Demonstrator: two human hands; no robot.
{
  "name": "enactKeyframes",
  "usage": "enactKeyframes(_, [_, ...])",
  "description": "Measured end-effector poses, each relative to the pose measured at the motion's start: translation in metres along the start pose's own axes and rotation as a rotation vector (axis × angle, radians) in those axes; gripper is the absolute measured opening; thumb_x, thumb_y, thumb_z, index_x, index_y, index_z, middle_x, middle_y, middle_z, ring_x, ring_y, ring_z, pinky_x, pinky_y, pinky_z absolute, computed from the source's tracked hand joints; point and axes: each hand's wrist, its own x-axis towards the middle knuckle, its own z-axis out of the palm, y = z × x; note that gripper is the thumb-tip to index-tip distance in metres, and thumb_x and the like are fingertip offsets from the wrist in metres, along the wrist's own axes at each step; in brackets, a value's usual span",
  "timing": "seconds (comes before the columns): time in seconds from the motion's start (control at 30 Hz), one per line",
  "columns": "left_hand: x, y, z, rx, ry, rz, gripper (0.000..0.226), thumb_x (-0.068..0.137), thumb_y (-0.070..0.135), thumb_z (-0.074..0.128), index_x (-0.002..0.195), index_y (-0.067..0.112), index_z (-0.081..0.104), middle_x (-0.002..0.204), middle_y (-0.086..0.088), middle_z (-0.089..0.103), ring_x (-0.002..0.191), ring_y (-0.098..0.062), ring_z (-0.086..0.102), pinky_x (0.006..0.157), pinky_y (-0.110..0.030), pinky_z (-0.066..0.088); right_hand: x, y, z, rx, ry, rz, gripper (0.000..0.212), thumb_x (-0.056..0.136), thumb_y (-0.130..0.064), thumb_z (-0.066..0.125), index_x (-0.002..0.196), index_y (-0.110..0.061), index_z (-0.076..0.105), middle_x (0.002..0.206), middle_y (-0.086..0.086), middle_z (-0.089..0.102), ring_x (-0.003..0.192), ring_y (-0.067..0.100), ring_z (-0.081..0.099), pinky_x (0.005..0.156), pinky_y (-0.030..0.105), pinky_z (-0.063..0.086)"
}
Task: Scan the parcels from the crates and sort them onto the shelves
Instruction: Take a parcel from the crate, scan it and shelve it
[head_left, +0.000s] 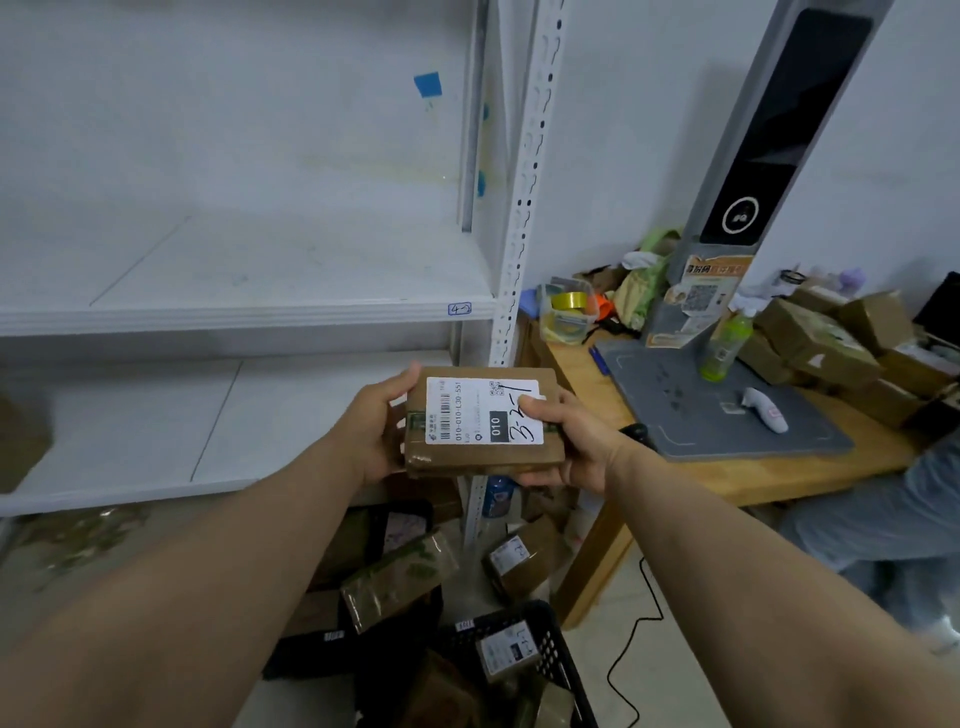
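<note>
A flat brown cardboard parcel with a white label marked "010" and a handwritten "3-2-1" is held level in front of me, at the height of the lower white shelf. My left hand grips its left edge, thumb on top. My right hand grips its right edge, thumb pressing on the label. Below, a black crate holds several more brown parcels. The grey scanner stand rises from the wooden table on the right.
The upper white shelf carries a small tag at its front edge. A white perforated upright separates the shelves from the wooden table. On the table are a green bottle, a white handheld device and stacked boxes. A black cable runs across the floor.
</note>
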Motion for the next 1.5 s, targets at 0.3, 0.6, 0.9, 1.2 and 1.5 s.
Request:
enactKeyframes(0.3, [0.039,-0.035,0.062,-0.048,0.089,0.014,0.045,0.079,0.029,0.080,0.120,0.018,0.067,0.118,-0.013,0.071,0.125,-0.036,0.058,0.108,-0.063,0.042,0.032,0.004,-0.057,0.092,-0.023,0.023,0.089,0.064,-0.037,0.091,0.140,-0.038,0.045,0.125,0.011,0.070,0.106,0.044,0.069,0.076,0.067,0.055])
enactKeyframes(0.6, [0.113,-0.098,0.140,0.084,0.140,-0.139,0.048,0.081,0.006,0.077,0.126,0.016,0.064,0.113,-0.011,0.076,0.114,-0.036,0.066,0.091,-0.060,0.054,0.056,0.027,-0.148,0.137,-0.033,0.152,0.083,0.068,-0.021,0.092,0.138,-0.018,0.047,0.119,0.016,0.072,0.105,0.036,0.072,0.088,0.057,0.058])
enactKeyframes(0.9, [0.188,-0.133,0.182,0.314,0.386,-0.204,0.095,0.060,0.006,0.092,0.136,0.027,0.039,0.114,-0.004,0.070,0.099,-0.027,0.065,0.065,-0.042,0.051,0.121,0.052,-0.256,-0.608,0.560,0.042,0.034,0.092,-0.037,0.064,0.114,-0.012,0.058,0.100,0.006,0.064,0.084,0.020,0.060,0.079,0.037,0.053])
enactKeyframes(1.2, [0.230,-0.164,0.177,0.382,0.484,-0.229,0.112,0.059,0.001,0.093,0.146,0.035,0.030,0.117,-0.002,0.069,0.112,-0.033,0.064,0.096,-0.064,0.051,0.176,0.071,-0.299,-0.851,0.456,0.144,0.063,0.097,-0.025,0.058,0.149,-0.003,0.029,0.139,0.021,0.050,0.121,0.037,0.055,0.089,0.040,0.046])
enactKeyframes(1.5, [0.236,-0.174,0.159,0.419,0.602,-0.273,0.081,0.064,0.006,0.092,0.127,0.023,0.043,0.118,-0.002,0.069,0.111,-0.028,0.063,0.102,-0.057,0.048,0.181,0.078,-0.308,-0.721,0.298,0.194,0.005,0.095,-0.010,0.053,0.100,-0.012,0.054,0.088,0.012,0.057,0.079,0.027,0.058,0.068,0.037,0.049])
